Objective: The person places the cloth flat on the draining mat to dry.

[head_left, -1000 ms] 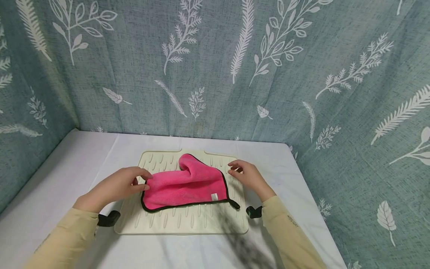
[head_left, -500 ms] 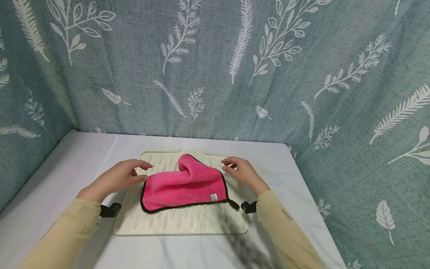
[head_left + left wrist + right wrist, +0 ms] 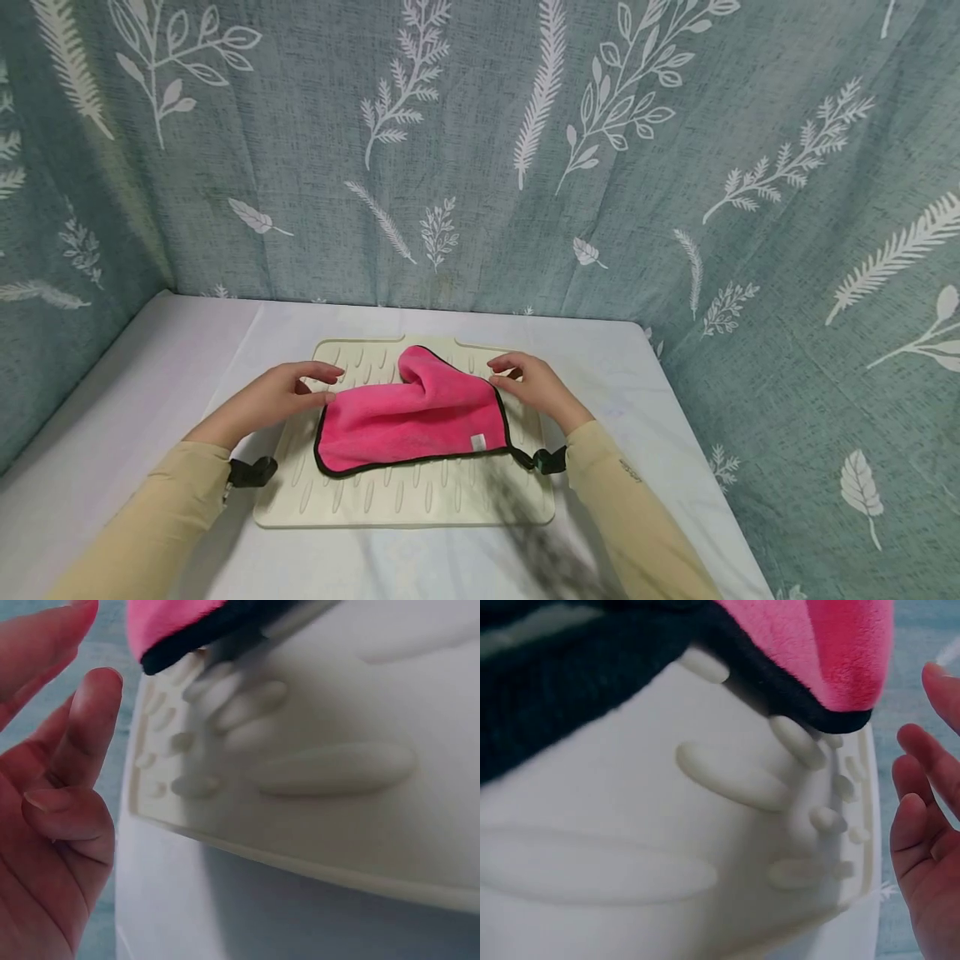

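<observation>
A pink cloth (image 3: 412, 421) with black edging, a small white tag and a black loop lies crumpled on a cream ridged mat (image 3: 420, 504). One fold stands up at its far side. Beside the cloth's far left corner, my left hand (image 3: 288, 387) hovers with loosely bent fingers; the left wrist view shows those fingers (image 3: 94, 720) holding nothing. By the far right corner is my right hand (image 3: 538, 387), fingers relaxed. In the right wrist view, its fingers (image 3: 922, 772) are apart from the cloth's pink edge (image 3: 847, 660).
The mat rests on a table with a white cover (image 3: 217, 325). A blue-green curtain (image 3: 480, 208) with white leaf prints hangs behind it and at both sides. Black straps with small devices (image 3: 253, 472) sit on both wrists.
My right hand has moved left, closer to the cloth's far right corner. My left hand has risen slightly off the cloth's left edge. The cloth looks unmoved.
</observation>
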`<state>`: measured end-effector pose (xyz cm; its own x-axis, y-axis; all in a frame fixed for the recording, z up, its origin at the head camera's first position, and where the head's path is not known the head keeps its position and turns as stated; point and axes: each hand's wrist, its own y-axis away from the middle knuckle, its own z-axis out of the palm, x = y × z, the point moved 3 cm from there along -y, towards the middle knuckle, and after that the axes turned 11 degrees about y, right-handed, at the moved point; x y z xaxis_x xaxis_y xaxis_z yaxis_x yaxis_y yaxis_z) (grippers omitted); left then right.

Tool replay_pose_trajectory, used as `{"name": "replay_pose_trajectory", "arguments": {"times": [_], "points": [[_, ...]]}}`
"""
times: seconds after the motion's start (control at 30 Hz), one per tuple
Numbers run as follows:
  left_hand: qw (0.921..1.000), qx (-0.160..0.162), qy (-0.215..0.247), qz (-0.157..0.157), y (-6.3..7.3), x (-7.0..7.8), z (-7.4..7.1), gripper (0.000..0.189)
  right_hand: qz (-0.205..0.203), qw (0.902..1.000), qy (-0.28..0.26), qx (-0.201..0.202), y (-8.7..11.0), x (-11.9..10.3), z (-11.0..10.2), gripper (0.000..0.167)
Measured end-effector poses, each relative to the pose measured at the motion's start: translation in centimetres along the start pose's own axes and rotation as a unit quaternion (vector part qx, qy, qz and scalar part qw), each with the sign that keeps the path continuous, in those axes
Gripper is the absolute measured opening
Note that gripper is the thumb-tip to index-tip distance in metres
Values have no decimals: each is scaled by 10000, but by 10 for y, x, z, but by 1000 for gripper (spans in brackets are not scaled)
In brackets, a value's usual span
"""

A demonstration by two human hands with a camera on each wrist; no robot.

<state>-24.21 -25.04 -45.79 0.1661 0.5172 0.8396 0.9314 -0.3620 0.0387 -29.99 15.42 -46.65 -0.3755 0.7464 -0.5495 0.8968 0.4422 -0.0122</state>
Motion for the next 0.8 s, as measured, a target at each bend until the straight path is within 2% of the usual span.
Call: {"name": "replay_pose_trajectory", "arguments": {"times": [0.3,0.53,0.8], "points": [[9996,-191,-138,-170,-11,-11,9,46,-85,9996,119,-246,-11,2,11,34],[9990,-290,-329,30,-14,-11,14,33,35,9980,132,-611,-18,-4,18,29],[9989,-105,-448,0,-17,-12,13,21,243,9977,541,-327,-18,-4,18,18]]}}
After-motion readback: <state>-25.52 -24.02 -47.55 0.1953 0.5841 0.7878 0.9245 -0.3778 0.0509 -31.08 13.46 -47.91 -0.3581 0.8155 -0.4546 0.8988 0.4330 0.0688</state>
